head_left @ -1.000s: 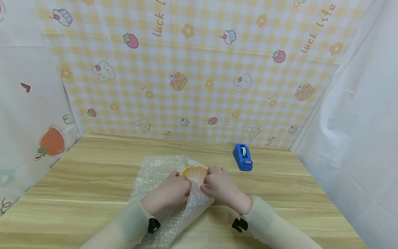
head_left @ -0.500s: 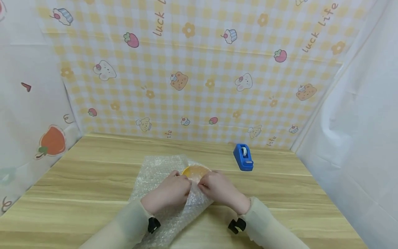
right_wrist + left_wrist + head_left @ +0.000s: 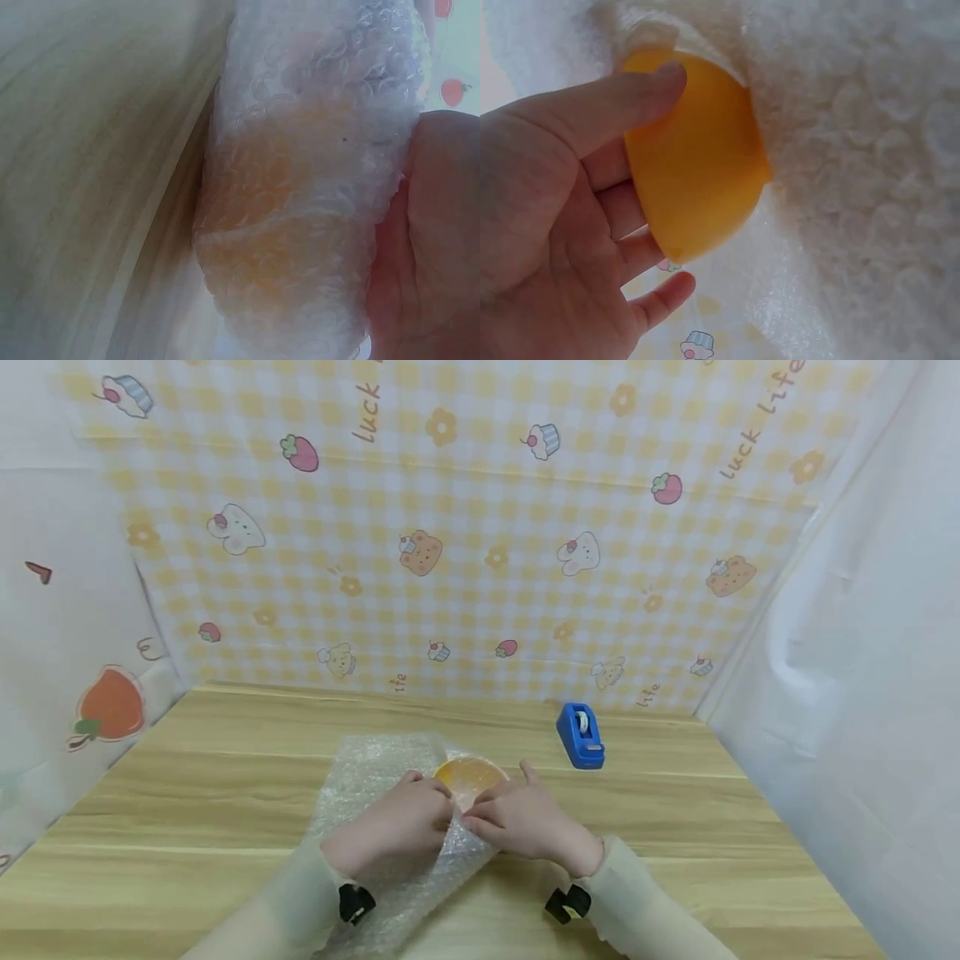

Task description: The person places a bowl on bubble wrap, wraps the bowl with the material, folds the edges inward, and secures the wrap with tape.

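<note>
Left grip (image 3: 405, 827) over table (image 3: 675, 810), gingham backdrop (image 3: 480, 497)

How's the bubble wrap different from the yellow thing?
The bubble wrap is whitish and see-through, but the yellow thing is bright yellow-orange. The bubble wrap is bumpy all over, while the yellow thing looks smooth. The bubble wrap is bigger and folded partly around the yellow thing, which peeks out. Both are together in one bundle.
</note>
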### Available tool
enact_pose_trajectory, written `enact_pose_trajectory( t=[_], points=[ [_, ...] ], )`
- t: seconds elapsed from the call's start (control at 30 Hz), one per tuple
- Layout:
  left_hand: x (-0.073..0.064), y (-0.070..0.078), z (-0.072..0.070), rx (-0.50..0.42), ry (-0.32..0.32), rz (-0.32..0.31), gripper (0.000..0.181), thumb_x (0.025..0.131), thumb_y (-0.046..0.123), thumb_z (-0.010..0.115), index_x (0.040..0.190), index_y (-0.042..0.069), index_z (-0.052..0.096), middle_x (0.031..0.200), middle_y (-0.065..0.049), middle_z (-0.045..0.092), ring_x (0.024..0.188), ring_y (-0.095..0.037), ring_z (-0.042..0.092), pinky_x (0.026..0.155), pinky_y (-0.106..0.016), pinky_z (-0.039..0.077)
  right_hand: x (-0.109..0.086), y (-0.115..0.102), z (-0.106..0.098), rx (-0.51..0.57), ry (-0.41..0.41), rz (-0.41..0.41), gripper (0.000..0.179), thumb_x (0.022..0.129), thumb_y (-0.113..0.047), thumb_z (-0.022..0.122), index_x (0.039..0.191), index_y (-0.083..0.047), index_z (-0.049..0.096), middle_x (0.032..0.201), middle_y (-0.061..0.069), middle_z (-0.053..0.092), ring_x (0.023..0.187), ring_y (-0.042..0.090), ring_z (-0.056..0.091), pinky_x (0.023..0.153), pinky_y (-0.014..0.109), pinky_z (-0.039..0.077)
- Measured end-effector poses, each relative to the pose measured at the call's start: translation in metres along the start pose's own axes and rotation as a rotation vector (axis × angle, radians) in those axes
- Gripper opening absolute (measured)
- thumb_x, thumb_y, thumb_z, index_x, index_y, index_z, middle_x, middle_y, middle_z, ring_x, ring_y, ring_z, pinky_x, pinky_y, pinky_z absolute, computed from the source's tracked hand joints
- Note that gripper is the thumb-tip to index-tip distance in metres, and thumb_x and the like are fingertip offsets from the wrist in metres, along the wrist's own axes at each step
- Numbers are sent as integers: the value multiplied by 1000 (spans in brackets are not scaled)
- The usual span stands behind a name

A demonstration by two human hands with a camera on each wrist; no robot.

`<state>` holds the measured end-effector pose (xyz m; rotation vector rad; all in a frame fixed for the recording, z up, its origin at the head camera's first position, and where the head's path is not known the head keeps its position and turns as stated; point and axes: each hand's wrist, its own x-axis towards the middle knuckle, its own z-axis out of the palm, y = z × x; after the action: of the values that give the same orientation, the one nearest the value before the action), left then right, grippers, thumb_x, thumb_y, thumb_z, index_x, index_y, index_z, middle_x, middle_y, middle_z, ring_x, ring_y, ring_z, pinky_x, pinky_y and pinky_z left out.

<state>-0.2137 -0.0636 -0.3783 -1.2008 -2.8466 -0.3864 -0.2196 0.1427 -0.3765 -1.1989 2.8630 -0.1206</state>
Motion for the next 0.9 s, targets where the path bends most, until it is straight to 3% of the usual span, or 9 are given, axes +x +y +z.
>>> enact_pose_trajectory(
  t=[0.2,0.3,0.33,0.43,0.53,0.6,0.67,0.77,0.9],
  points=[
    [-3,-3,-11,-97,-14,55,15,82,17,69,67,18,68,61,16,59,112,-25,60,100,-51,36,-1,-2,0,-18,-6,9,43,102,-48,39,109,-26,74,116,-11,67,118,13,56,106,71,12],
    [-5,-10,-22,-160,-4,62,5,82,20,71,81,16,75,77,12,68,110,-26,61,99,-49,41,-1,-3,1,-12,-8,10,44,102,-49,38,109,-26,74,116,-10,67,118,14,56,106,71,11],
    [-7,-14,-27,-192,5,50,10,82,21,71,88,14,76,85,9,71,108,-26,62,98,-48,43,-1,-2,1,-11,-8,11,45,102,-50,37,109,-27,74,116,-10,67,118,14,56,106,71,11],
    [-14,-35,-40,-277,69,-64,26,87,24,68,108,8,73,109,-4,70,109,-30,61,95,-49,46,-1,-3,1,-3,-16,17,47,101,-53,35,109,-28,74,116,-10,67,118,14,55,106,71,10],
    [-23,-60,-48,-311,134,-263,42,94,30,60,124,0,63,123,-18,63,115,-39,56,97,-56,42,-1,-4,1,9,-24,25,47,101,-54,35,109,-28,74,117,-10,67,119,15,55,107,70,8],
    [-28,-76,-49,-311,127,-393,54,98,34,54,132,-7,53,132,-27,54,121,-46,49,100,-60,38,-1,-5,0,17,-30,28,47,101,-53,36,108,-28,75,117,-10,67,119,15,54,107,69,8],
    [-34,-89,-48,-311,77,-487,64,99,38,50,135,-16,43,136,-35,45,124,-52,42,102,-61,35,-2,-5,1,27,-32,28,47,101,-53,36,108,-28,75,116,-10,67,119,15,55,107,69,8],
    [-38,-101,-44,-352,-3,-571,75,101,41,45,136,-24,31,138,-42,34,127,-56,35,104,-61,32,-2,-6,1,34,-32,25,46,101,-53,37,108,-28,75,116,-10,67,118,15,55,107,70,9],
    [-39,-108,-40,-420,-22,-612,83,101,47,42,138,-25,22,141,-43,27,129,-57,29,105,-61,29,-2,-6,1,34,-29,24,46,101,-53,37,108,-28,75,116,-11,66,119,15,54,107,70,9]
  ],
)
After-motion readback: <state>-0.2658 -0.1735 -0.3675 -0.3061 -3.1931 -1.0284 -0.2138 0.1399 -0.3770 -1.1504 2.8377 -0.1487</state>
